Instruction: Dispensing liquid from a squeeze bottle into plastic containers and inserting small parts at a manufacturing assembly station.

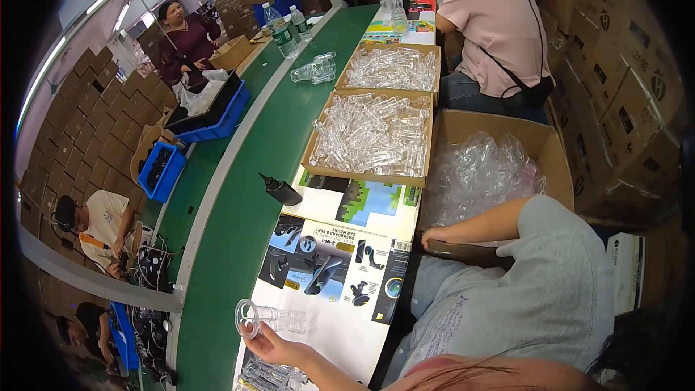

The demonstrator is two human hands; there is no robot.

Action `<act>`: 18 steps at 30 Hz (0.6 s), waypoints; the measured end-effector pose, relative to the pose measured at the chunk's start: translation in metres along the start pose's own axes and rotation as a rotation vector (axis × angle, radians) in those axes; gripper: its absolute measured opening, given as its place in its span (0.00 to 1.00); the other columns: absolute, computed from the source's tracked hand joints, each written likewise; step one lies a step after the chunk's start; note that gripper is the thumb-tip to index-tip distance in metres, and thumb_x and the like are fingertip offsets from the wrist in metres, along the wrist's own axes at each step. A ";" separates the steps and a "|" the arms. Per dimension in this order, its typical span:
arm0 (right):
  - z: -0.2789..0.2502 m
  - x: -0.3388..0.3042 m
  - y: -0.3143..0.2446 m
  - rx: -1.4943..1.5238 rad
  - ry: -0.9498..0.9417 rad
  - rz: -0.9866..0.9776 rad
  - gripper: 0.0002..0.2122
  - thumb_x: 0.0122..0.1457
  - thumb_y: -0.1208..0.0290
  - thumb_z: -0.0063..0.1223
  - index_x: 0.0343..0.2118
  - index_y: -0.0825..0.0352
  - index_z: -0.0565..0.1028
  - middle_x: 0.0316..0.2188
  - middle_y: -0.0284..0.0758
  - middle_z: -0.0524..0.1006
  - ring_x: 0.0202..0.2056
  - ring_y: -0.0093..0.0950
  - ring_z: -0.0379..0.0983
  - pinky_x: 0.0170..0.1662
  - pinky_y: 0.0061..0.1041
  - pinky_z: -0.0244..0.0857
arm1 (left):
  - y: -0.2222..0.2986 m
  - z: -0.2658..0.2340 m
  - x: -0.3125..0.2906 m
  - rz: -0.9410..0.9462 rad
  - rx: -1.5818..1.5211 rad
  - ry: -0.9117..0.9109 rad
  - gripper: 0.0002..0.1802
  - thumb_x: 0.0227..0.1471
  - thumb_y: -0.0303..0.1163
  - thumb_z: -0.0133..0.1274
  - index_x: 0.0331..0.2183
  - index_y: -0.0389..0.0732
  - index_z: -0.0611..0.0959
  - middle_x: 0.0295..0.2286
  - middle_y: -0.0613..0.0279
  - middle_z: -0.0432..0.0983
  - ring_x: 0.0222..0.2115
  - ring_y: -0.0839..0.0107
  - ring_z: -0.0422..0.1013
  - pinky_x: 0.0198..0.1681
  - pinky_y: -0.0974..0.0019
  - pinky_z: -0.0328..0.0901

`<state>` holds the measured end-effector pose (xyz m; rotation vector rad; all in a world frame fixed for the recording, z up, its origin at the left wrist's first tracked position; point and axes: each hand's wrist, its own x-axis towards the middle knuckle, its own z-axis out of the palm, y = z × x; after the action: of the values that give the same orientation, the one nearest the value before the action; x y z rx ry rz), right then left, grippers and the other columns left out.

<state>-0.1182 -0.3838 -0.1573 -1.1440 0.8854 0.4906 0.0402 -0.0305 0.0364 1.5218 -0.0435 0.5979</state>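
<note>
Beyond the long green worktop's [224, 246] edge, an open cardboard carton [546, 148] of clear plastic bags [481, 174] stands at your right side, and 2 shallow trays [364, 175] seem walled to stop the loose clear tubes [380, 130] rolling. Your right hand [428, 238] is at the carton's rim, its grip too hidden to tell; your left hand [279, 347] pinches 1 flared tube [284, 318] near its wide end, above the printed card [333, 333], apparently leaving its narrow body free.
</note>
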 end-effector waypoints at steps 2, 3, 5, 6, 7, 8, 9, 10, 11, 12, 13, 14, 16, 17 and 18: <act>0.001 0.000 -0.001 0.001 -0.011 0.003 0.05 0.35 0.69 0.51 0.10 0.63 0.70 0.10 0.34 0.68 0.11 0.26 0.62 0.14 0.25 0.55 | 0.000 -0.001 0.000 -0.011 0.006 0.006 0.19 0.49 0.23 0.47 0.46 0.31 0.68 0.44 0.56 0.66 0.45 0.68 0.63 0.48 0.66 0.58; 0.002 -0.001 -0.001 0.015 0.003 0.022 0.05 0.34 0.70 0.51 0.09 0.63 0.69 0.10 0.34 0.67 0.11 0.26 0.61 0.15 0.25 0.54 | -0.001 -0.002 0.000 -0.012 0.008 0.007 0.19 0.49 0.23 0.47 0.46 0.31 0.68 0.44 0.56 0.66 0.45 0.68 0.63 0.48 0.66 0.58; 0.004 -0.003 -0.003 0.031 0.018 0.043 0.06 0.34 0.70 0.50 0.08 0.63 0.68 0.10 0.34 0.66 0.12 0.25 0.60 0.15 0.25 0.52 | -0.004 -0.003 0.001 0.011 -0.012 -0.006 0.20 0.49 0.22 0.47 0.46 0.31 0.68 0.44 0.56 0.66 0.46 0.68 0.63 0.48 0.66 0.59; 0.004 -0.004 -0.004 0.023 0.012 0.052 0.06 0.34 0.70 0.50 0.08 0.62 0.68 0.10 0.33 0.66 0.12 0.25 0.60 0.15 0.25 0.52 | -0.004 -0.004 0.001 0.010 -0.011 -0.007 0.20 0.49 0.22 0.47 0.46 0.31 0.68 0.44 0.56 0.66 0.46 0.68 0.63 0.48 0.66 0.59; 0.004 -0.005 -0.005 0.015 0.007 0.060 0.06 0.33 0.70 0.51 0.08 0.62 0.68 0.10 0.33 0.66 0.12 0.26 0.60 0.15 0.25 0.52 | -0.003 -0.004 0.001 0.001 0.010 -0.002 0.20 0.49 0.22 0.47 0.46 0.31 0.68 0.44 0.55 0.66 0.46 0.68 0.63 0.48 0.66 0.59; 0.001 -0.001 -0.001 0.018 0.009 0.060 0.06 0.33 0.70 0.51 0.08 0.62 0.68 0.10 0.33 0.66 0.12 0.26 0.60 0.15 0.25 0.52 | -0.001 -0.003 0.001 -0.008 0.028 0.001 0.20 0.49 0.22 0.47 0.46 0.31 0.68 0.44 0.55 0.66 0.46 0.68 0.63 0.48 0.66 0.58; -0.002 0.004 0.002 0.009 0.002 0.041 0.05 0.34 0.70 0.51 0.10 0.63 0.69 0.11 0.34 0.67 0.12 0.27 0.62 0.15 0.25 0.54 | -0.001 -0.002 0.001 -0.009 0.027 -0.003 0.20 0.49 0.22 0.47 0.46 0.31 0.68 0.44 0.55 0.66 0.46 0.68 0.63 0.48 0.66 0.58; -0.005 0.010 0.004 -0.001 -0.005 0.021 0.04 0.34 0.70 0.51 0.11 0.63 0.71 0.11 0.34 0.69 0.12 0.27 0.63 0.16 0.26 0.57 | -0.001 -0.001 0.001 0.008 0.002 -0.006 0.20 0.50 0.23 0.47 0.46 0.31 0.68 0.44 0.55 0.66 0.46 0.68 0.63 0.48 0.67 0.58; -0.007 0.014 0.006 0.008 -0.001 0.023 0.04 0.34 0.70 0.51 0.11 0.63 0.71 0.11 0.34 0.69 0.12 0.27 0.63 0.16 0.26 0.57 | -0.001 0.000 0.001 0.023 -0.022 -0.013 0.20 0.50 0.23 0.47 0.46 0.31 0.68 0.44 0.55 0.66 0.46 0.67 0.63 0.49 0.67 0.58; -0.009 0.019 0.007 -0.001 -0.008 -0.001 0.04 0.34 0.70 0.51 0.11 0.63 0.71 0.12 0.35 0.69 0.12 0.27 0.63 0.16 0.26 0.57 | 0.001 0.002 0.001 0.021 -0.023 -0.024 0.20 0.50 0.23 0.47 0.46 0.31 0.68 0.44 0.55 0.66 0.46 0.67 0.63 0.49 0.67 0.58; -0.012 0.023 0.010 -0.010 -0.014 -0.025 0.04 0.34 0.70 0.51 0.11 0.63 0.71 0.12 0.35 0.69 0.12 0.27 0.63 0.16 0.26 0.57 | 0.004 0.004 0.000 0.025 -0.014 -0.015 0.20 0.50 0.24 0.47 0.46 0.30 0.68 0.44 0.54 0.66 0.46 0.67 0.63 0.49 0.66 0.58; -0.009 0.021 0.009 -0.004 -0.016 -0.016 0.04 0.34 0.70 0.51 0.11 0.63 0.71 0.12 0.35 0.69 0.12 0.27 0.63 0.16 0.26 0.57 | 0.004 0.003 0.000 0.028 0.006 0.000 0.20 0.50 0.24 0.47 0.46 0.30 0.68 0.44 0.54 0.66 0.46 0.67 0.63 0.49 0.66 0.58; -0.002 0.010 0.000 0.001 0.007 -0.013 0.05 0.34 0.70 0.52 0.11 0.64 0.70 0.12 0.35 0.69 0.12 0.27 0.63 0.16 0.26 0.56 | 0.003 0.000 0.000 0.028 0.024 -0.002 0.19 0.50 0.26 0.47 0.46 0.31 0.68 0.44 0.54 0.66 0.46 0.67 0.63 0.50 0.66 0.58; 0.000 0.010 0.000 0.001 0.045 -0.023 0.05 0.34 0.71 0.52 0.11 0.63 0.70 0.12 0.36 0.68 0.12 0.27 0.62 0.16 0.25 0.56 | 0.003 0.001 0.000 0.033 0.036 0.004 0.19 0.51 0.27 0.47 0.46 0.31 0.68 0.43 0.54 0.66 0.46 0.66 0.63 0.50 0.65 0.57; -0.001 0.009 0.001 0.008 0.048 -0.021 0.05 0.34 0.71 0.52 0.11 0.63 0.70 0.12 0.36 0.68 0.12 0.27 0.62 0.16 0.25 0.56 | 0.003 0.001 0.000 0.031 0.036 -0.004 0.19 0.51 0.27 0.47 0.46 0.31 0.68 0.43 0.54 0.66 0.46 0.66 0.63 0.50 0.65 0.57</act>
<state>-0.1136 -0.3850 -0.1654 -1.1605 0.9153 0.4435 0.0393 -0.0319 0.0387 1.5596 -0.0601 0.6232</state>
